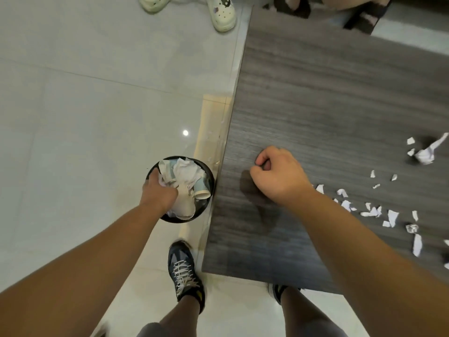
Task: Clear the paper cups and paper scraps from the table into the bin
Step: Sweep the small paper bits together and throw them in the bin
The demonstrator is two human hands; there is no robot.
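A round black bin (211, 181) stands on the floor beside the table's left edge, stuffed with crumpled white paper (187, 171) and a paper cup (202, 192) lying on its side. My left hand (158, 192) reaches down into the bin, fingers curled around a wad of the paper. My right hand (277, 171) rests as a loose fist on the grey wooden table (315, 93), with nothing visible in it. Several torn paper scraps (374, 211) lie on the table to the right of that hand, with a larger crumpled piece (425, 154) farther right.
My two feet in dark sneakers (183, 271) stand at the table's near corner. Another person's pale clogs (222, 13) are on the tiled floor at the top, and a dark sandal (364, 18) shows beyond the table's far end.
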